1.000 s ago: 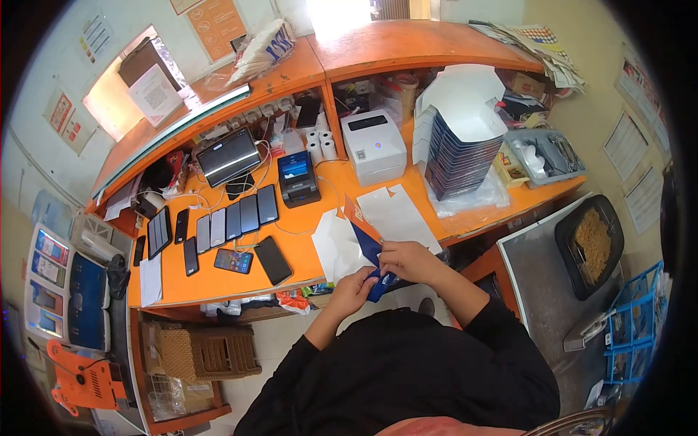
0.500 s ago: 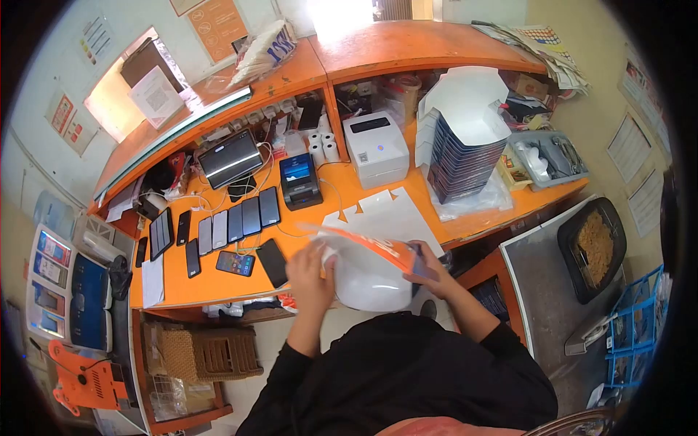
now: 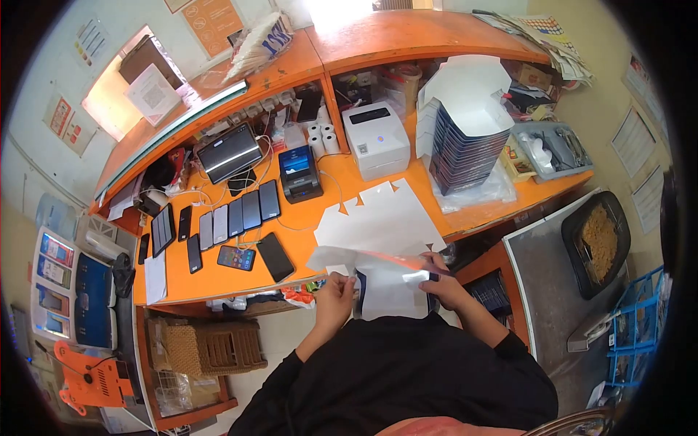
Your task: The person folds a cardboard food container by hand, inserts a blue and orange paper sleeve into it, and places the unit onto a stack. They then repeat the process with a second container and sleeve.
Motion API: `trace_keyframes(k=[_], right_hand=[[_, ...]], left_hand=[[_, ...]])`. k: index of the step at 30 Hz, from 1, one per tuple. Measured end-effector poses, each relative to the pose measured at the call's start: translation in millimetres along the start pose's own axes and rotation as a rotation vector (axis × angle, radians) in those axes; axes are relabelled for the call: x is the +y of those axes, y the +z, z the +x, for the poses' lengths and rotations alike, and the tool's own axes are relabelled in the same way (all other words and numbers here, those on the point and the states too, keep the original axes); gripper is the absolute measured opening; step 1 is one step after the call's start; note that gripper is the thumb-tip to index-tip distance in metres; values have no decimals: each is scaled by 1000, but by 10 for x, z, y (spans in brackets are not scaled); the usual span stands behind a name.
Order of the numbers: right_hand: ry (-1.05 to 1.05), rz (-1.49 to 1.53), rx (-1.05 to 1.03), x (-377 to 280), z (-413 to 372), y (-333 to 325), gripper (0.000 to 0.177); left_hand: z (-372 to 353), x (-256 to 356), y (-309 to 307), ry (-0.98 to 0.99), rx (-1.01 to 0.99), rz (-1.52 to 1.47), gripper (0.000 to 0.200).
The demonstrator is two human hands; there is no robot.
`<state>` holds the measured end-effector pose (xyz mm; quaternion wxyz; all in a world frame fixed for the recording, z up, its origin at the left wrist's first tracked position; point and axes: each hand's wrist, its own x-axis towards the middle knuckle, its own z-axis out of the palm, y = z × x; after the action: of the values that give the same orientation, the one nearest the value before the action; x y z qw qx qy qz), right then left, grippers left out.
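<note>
In front of my body is a partly folded white cardboard box [image 3: 396, 294], with dark edges and a raised orange-edged panel. My left hand [image 3: 334, 296] pinches its left side flap. My right hand [image 3: 440, 285] grips the right side, with fingers wrapped round the edge. Just beyond it, a flat white cardboard blank [image 3: 382, 218] with notched edges lies on the orange counter [image 3: 305, 236]. A tall stack of nested boxes [image 3: 469, 152], white inside and dark outside, stands beyond my right hand.
Several phones [image 3: 274, 256] lie to the left on the counter. A card terminal [image 3: 299, 174], a white label printer [image 3: 376, 138] and a grey cutlery tray [image 3: 556, 151] stand at the back. At right, a black tray of food [image 3: 596, 243] rests on a metal surface.
The box has come lower and closer to my body, and its orange-printed panel now shows nearly edge-on. My left hand has moved right and down; its side flaps now stand up.
</note>
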<state>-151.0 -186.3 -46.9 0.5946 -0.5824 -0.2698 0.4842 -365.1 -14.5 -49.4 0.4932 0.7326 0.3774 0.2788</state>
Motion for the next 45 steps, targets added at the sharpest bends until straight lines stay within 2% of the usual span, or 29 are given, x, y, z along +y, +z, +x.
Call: trace_keyframes(k=[1,4,5,8,9,12,14,15,18,21,23,27,28,30,31,33,34,36,37,38,40,43,45], right_hand=[[0,-24,-3,-1,-21,9,68],[46,-20,-35,-19,-50,54,70],[35,17,-12,1,-27,46,69],[32,139,58,-32,50,-59,69],[47,195,75,-133,71,-94,71],[135,330,37,-427,130,-165,79],[207,405,-22,-604,143,-176,86],[205,412,15,-679,144,-126,97],[-92,421,-37,-594,179,-263,117],[-594,-182,-274,-765,99,-431,123],[-503,-199,-203,-850,27,-419,126],[-307,-185,-34,-868,4,-459,125],[-325,-167,-34,-904,8,-498,120],[-356,-128,-33,-994,3,-591,109],[-471,-360,111,-1033,33,-658,103],[-689,-833,408,-1127,99,-801,92],[-705,-955,439,-1265,66,-744,88],[-729,-1201,500,-1601,-57,-487,82],[-754,-1253,405,-1743,-74,-390,76],[-825,-1344,372,-1840,-62,-351,62],[-583,-1092,311,-1732,117,-513,46],[-396,-910,457,-1914,50,-790,34],[-379,-691,506,-2112,-39,-983,27]], left_hand=[[-61,185,-17,7,-14,310,20],[-106,-240,116,156,-67,493,20],[-93,-340,123,110,-90,486,20],[127,-317,-13,-43,-175,71,22],[178,-286,-41,60,-227,-23,38],[276,-95,-115,376,-374,-304,112],[247,94,-100,364,-503,-208,135],[248,155,-70,361,-566,-159,148],[302,214,97,198,-506,-406,148],[340,82,180,9,-577,-439,141],[364,143,268,-22,-577,-449,135],[520,436,416,242,-500,-249,126],[564,548,458,340,-466,-188,126],[660,658,545,366,-446,-242,128],[711,724,592,381,-437,-269,128],[813,944,698,578,-273,45,127],[874,1081,774,676,-184,199,127],[978,1320,1015,760,-204,250,124],[1028,1402,1147,798,-217,275,123],[1116,1460,1275,914,-209,289,125],[1305,1539,1592,1073,-182,322,132],[1607,1902,1549,1141,-303,167,127],[2127,1717,1669,1183,-172,474,112]])
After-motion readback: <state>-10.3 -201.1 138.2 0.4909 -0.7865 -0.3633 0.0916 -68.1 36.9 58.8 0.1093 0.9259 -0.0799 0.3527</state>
